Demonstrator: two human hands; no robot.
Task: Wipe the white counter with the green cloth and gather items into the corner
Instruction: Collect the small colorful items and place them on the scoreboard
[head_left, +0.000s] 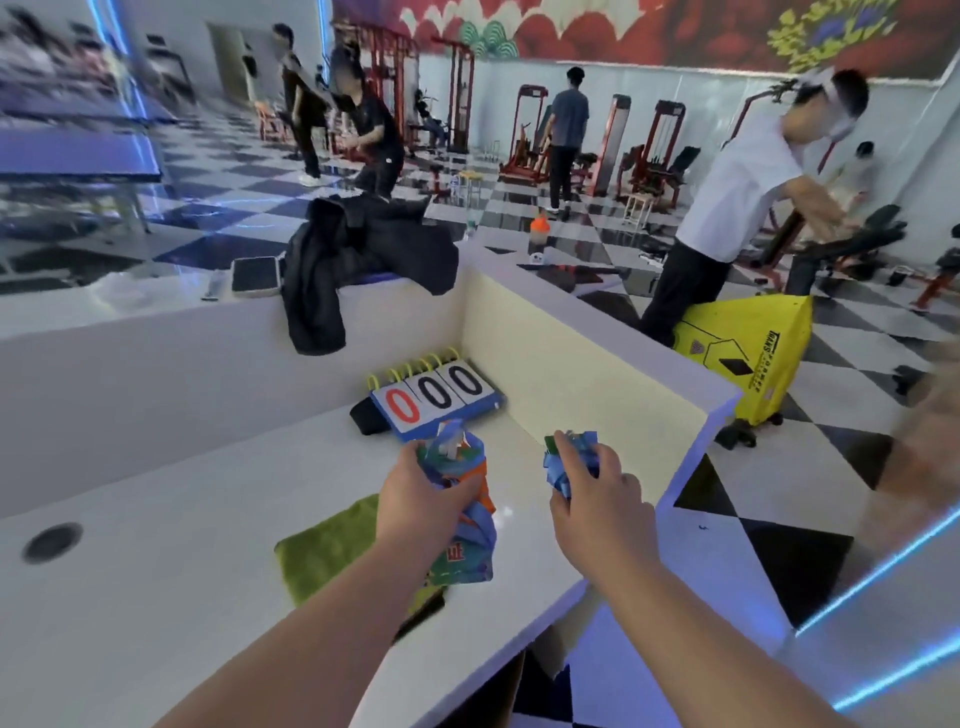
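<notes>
Green cloth (332, 545) lies flat on white surface (156, 571); soft, best pinched at an edge. Left hand (421, 493) clutches crinkly packet (467, 499); right hand (592, 493) grips crumpled wrapper (563, 457).

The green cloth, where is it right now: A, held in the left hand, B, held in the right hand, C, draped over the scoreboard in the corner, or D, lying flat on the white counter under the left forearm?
D: the green cloth lies flat on the white counter, while the left hand and right hand each grip a colourful packet.
</notes>
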